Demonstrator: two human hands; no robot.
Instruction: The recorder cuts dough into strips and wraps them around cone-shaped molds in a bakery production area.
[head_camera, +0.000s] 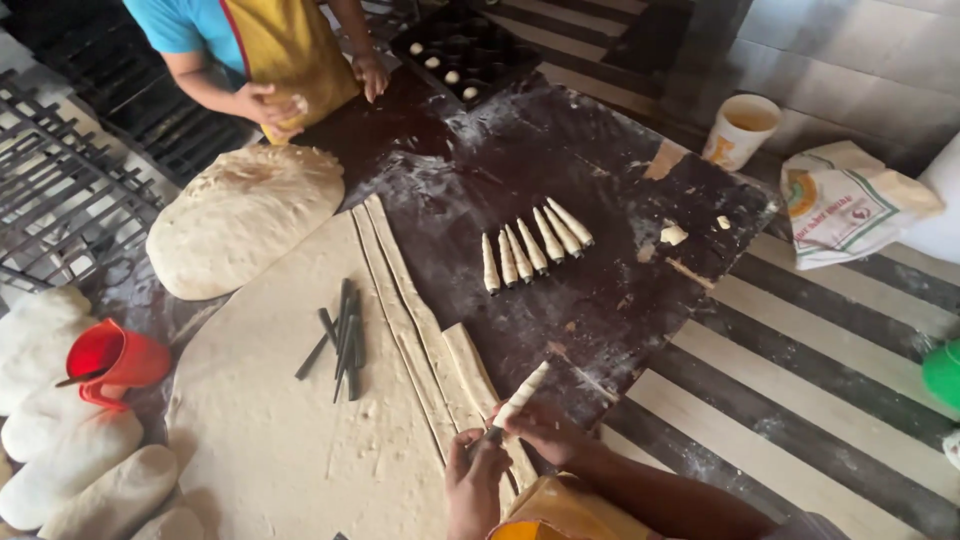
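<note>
— At the near edge, what's held?
— Left hand (473, 478) pinches the dark cone mould's end; right hand (545, 432) closes round the dough-wrapped cone (520, 396).
— Advice?
— Probably overlap each strip turn evenly, snugly.

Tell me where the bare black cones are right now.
The black cones lie in a loose pile on the rolled dough sheet, left of the cut strips and right of the red cup.
</note>
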